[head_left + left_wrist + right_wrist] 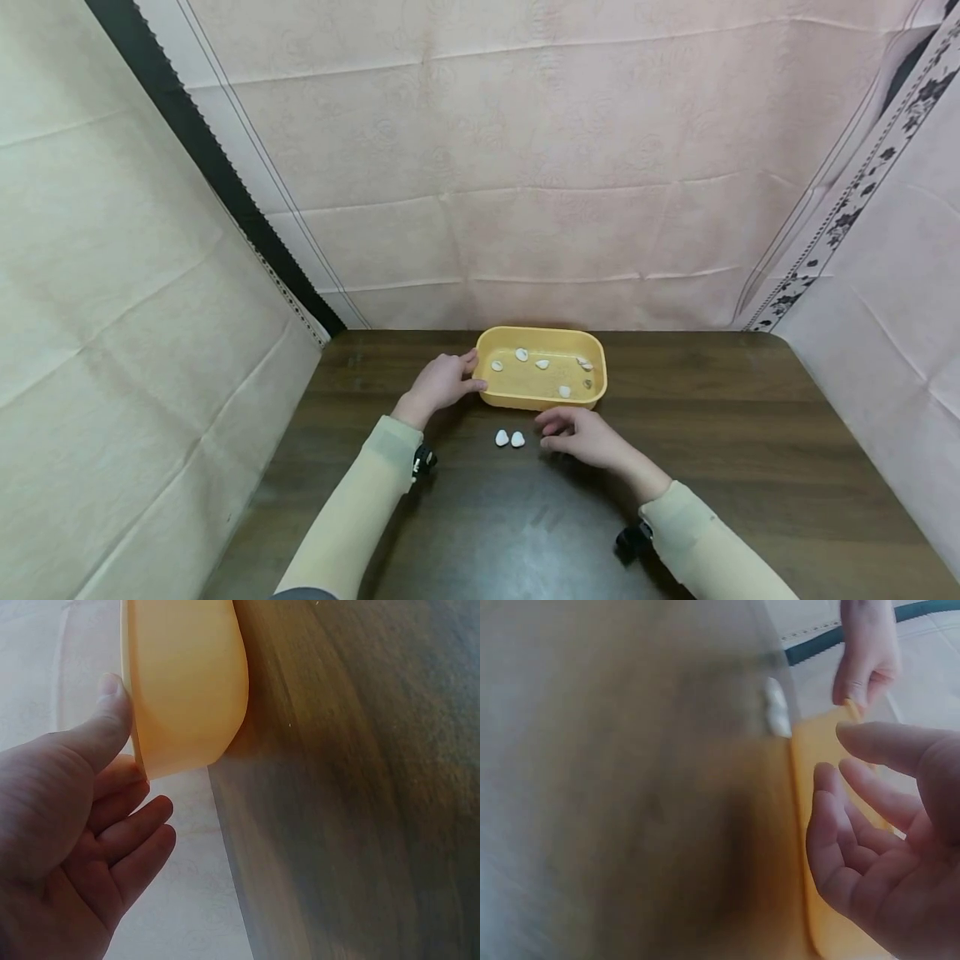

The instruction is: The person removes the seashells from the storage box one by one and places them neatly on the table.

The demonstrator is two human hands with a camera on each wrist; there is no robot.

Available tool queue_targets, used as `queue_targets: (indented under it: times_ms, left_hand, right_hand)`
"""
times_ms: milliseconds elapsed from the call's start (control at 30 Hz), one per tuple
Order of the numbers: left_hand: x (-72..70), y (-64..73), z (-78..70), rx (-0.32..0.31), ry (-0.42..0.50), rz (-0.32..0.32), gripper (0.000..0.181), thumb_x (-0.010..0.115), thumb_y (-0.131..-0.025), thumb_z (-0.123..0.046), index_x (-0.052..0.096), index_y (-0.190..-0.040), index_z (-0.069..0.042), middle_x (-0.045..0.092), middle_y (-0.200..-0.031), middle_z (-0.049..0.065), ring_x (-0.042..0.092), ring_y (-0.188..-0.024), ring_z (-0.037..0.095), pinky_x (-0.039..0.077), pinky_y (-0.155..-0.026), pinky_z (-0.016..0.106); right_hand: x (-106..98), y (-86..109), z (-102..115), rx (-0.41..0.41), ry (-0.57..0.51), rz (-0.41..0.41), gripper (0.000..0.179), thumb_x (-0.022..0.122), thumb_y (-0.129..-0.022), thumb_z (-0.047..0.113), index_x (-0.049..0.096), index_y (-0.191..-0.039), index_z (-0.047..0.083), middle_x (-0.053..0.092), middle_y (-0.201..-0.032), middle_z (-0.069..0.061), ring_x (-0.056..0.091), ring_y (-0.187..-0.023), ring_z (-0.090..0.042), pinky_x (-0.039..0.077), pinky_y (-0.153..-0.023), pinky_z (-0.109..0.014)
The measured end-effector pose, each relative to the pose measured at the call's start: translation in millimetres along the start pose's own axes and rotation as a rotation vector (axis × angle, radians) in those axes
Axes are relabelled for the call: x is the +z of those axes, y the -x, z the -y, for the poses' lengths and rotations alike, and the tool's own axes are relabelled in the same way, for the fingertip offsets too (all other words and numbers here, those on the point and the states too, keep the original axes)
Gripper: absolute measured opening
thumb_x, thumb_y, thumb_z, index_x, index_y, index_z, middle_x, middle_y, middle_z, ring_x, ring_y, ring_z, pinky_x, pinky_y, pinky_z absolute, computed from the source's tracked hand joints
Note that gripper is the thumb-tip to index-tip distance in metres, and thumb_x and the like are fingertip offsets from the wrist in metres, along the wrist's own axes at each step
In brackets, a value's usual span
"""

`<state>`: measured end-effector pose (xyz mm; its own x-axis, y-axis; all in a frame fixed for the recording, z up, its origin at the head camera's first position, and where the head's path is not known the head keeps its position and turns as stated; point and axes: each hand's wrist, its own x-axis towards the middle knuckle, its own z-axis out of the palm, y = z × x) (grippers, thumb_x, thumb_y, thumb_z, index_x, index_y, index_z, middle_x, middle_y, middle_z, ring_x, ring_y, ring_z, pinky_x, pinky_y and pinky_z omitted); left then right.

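One yellow tray point(517, 385), on the table point(712, 417) near its far edge, small pale pieces point(522, 354) scattered inside; left hand point(442, 383) pinching its left rim, presumably to steady it. Two white pieces point(502, 438), side by side before the tray, their neat pairing seemingly deliberate. Right hand point(588, 437) just beside them, fingers loosely bent, thumb apart, nothing visible held. Brands, labels, writing: none I can read.

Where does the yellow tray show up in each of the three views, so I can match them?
Head: the yellow tray sits below and slightly right of centre.
Left wrist: its outer wall fills the top, left of centre, cut off by the upper edge.
Right wrist: right of centre, reaching the bottom edge, partly hidden behind the right hand.
Shared landmark: the left hand, at one end of the tray in all three.
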<state>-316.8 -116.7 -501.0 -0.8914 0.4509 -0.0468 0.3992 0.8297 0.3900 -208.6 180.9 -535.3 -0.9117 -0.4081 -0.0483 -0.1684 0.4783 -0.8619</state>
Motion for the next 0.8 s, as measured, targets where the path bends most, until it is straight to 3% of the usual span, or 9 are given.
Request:
queue_targets:
  times_ms: [200,333,467,600,700,800]
  left_hand:
    - [-0.2,1.4,2.9,0.017,-0.005,-0.008,0.07,0.075,-0.1,-0.045,0.053,-0.157,-0.01,0.045,-0.164,0.005,0.051,-0.146,0.028,0.045,-0.117,0.045]
    - [-0.8,1.8,3.1,0.017,-0.006,-0.014,0.07,0.075,-0.1,-0.044,0.053,-0.156,-0.01,0.045,-0.164,0.005,0.052,-0.146,0.028,0.045,-0.117,0.045]
    - [-0.5,1.5,3.6,0.018,-0.003,-0.022,0.07,0.075,-0.1,-0.045,0.053,-0.157,-0.009,0.045,-0.164,0.005,0.052,-0.146,0.028,0.046,-0.117,0.045]
    - [0.2,2.2,4.0,0.024,0.0,-0.021,0.07,0.074,-0.1,-0.045,0.053,-0.157,-0.009,0.045,-0.164,0.005,0.053,-0.145,0.027,0.046,-0.116,0.044]
    - [-0.2,2.9,3.2,0.026,0.001,-0.015,0.07,0.074,-0.1,-0.045,0.053,-0.156,-0.009,0.045,-0.164,0.005,0.053,-0.145,0.027,0.046,-0.116,0.044]
    - [-0.6,3.1,2.4,0.026,-0.001,-0.01,0.07,0.074,-0.1,-0.045,0.053,-0.157,-0.01,0.044,-0.164,0.005,0.053,-0.145,0.027,0.047,-0.116,0.045]
  right_hand:
    - [-14,-6.9,12,-0.048,-0.014,0.01,0.035,0.076,-0.101,0.019,0.072,-0.131,0.002,0.076,-0.107,-0.004,0.07,-0.094,-0.02,0.058,-0.078,-0.032]
    - [-22,-16.7,25,-0.077,-0.073,-0.014,0.036,0.074,-0.104,0.02,0.071,-0.132,0.0,0.075,-0.108,-0.01,0.071,-0.095,-0.031,0.062,-0.081,-0.037]
    - [-28,-34.8,29,-0.068,-0.159,-0.15,0.033,0.074,-0.104,0.018,0.072,-0.129,-0.003,0.075,-0.105,-0.017,0.07,-0.088,-0.032,0.063,-0.077,-0.036]
    - [-29,-54.8,23,-0.022,-0.2,-0.3,0.03,0.075,-0.103,0.02,0.075,-0.126,0.001,0.071,-0.102,-0.014,0.068,-0.084,-0.029,0.061,-0.073,-0.04]
    - [-29,-66.5,17,0.027,-0.216,-0.342,0.031,0.075,-0.103,0.022,0.074,-0.128,0.003,0.071,-0.105,-0.011,0.07,-0.092,-0.038,0.061,-0.073,-0.046]
    - [-28,-77.6,11,0.042,-0.161,-0.351,0.034,0.075,-0.103,0.021,0.073,-0.131,0.001,0.073,-0.109,-0.011,0.07,-0.098,-0.038,0.061,-0.072,-0.039]
